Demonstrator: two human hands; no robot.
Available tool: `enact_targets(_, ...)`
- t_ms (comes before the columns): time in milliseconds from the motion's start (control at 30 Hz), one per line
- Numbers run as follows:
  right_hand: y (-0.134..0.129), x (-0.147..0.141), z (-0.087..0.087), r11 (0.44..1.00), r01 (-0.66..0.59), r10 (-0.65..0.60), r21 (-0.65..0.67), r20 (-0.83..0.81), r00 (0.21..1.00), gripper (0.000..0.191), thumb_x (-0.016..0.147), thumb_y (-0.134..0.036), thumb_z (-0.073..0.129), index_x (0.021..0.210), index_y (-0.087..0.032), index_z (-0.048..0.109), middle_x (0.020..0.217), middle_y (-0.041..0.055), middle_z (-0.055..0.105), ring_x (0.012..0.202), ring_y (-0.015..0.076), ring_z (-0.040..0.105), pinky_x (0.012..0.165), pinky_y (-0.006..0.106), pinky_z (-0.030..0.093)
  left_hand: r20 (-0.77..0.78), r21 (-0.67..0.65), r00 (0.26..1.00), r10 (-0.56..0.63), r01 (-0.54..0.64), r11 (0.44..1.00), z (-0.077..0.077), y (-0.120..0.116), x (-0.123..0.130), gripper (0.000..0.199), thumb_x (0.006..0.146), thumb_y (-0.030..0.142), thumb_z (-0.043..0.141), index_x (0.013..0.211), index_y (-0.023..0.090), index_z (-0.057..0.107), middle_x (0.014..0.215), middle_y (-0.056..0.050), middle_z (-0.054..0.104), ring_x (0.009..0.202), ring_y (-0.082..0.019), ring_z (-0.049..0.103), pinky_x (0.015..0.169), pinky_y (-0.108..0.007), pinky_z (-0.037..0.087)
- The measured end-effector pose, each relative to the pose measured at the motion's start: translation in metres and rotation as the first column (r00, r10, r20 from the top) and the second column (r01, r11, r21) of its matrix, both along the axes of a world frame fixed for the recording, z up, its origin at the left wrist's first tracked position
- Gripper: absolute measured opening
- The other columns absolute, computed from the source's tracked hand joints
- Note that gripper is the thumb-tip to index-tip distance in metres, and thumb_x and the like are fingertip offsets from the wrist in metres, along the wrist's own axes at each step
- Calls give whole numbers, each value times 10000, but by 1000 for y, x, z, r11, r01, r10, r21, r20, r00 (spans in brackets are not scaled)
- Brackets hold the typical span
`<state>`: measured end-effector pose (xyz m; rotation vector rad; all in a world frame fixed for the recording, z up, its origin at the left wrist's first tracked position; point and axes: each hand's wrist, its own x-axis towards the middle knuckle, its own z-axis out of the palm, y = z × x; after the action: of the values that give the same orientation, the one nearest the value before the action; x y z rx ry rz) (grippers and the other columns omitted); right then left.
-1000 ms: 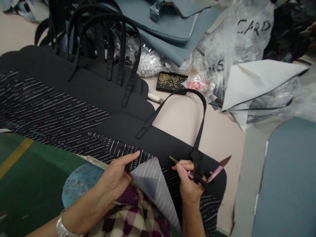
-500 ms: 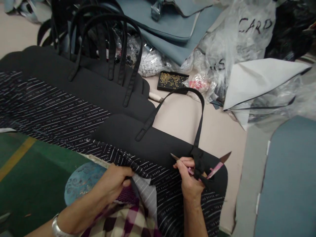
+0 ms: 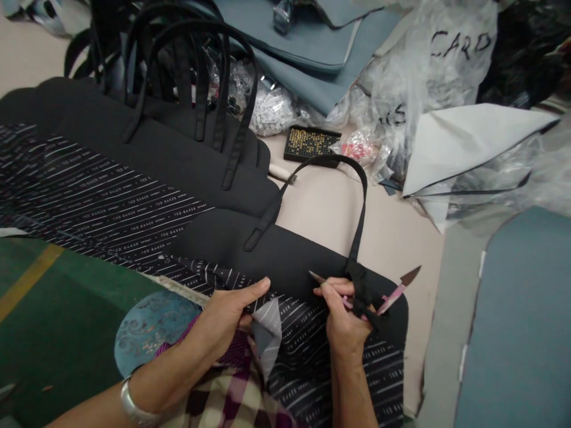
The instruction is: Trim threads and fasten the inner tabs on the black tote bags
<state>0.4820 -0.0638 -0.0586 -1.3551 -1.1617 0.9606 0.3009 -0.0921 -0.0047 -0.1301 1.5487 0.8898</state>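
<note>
My left hand [image 3: 229, 309] grips the edge of black lining [image 3: 307, 351] printed with white slanted lettering, thumb on top and fingers curled underneath. A pale grey flap [image 3: 268, 327] of fabric hangs beside it. In my right hand [image 3: 345, 315], closed over the panel, is a pink-handled knife [image 3: 409, 276], its blade pointing right. A pointed metal tip [image 3: 316, 277] juts left from the same fist; whether it belongs to a second tool I cannot tell. Black cloth hides part of the handles. Under both hands lies a black bag panel [image 3: 294, 255] with one looped strap [image 3: 363, 196].
More black bag panels [image 3: 178, 160] with upright straps are stacked on the left. Behind are a black tray of small gold studs [image 3: 312, 144], plastic bags [image 3: 428, 77] and blue-grey sheets [image 3: 307, 53]. A blue-grey panel [image 3: 521, 321] lies at right, a round blue stool [image 3: 151, 330] below left.
My left hand has moved right and slightly up along the lining, its thumb now stretched out. The grey flap has folded over more. My right hand with the knife has barely shifted.
</note>
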Motion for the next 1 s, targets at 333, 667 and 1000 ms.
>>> enact_targets(333,-45,-21,11,984,115,-134,-133,-143,981,166,817,-138,735,698,-189,632,683,-22,670,638,141,657,671,323,574,-182,53,980,78,-69,996,10,1,1,312,638,350,887,880,185,780,1084,-67,772,1218,-304,617,1175,-407,375)
enact_targets(667,-49,-30,14,994,34,-30,-108,42,999,163,821,-123,722,693,-182,641,709,-6,680,661,130,679,643,258,588,75,14,972,223,-225,974,-14,-4,0,344,552,260,927,829,120,777,979,-115,788,1092,-349,684,1071,-450,489)
enact_targets(1000,-49,-32,14,995,16,5,-95,218,976,142,824,-185,737,708,-174,656,746,21,689,674,135,680,629,245,583,85,-12,971,224,-224,975,-16,-2,0,345,537,268,937,799,108,778,955,-127,788,1076,-358,689,1067,-451,489)
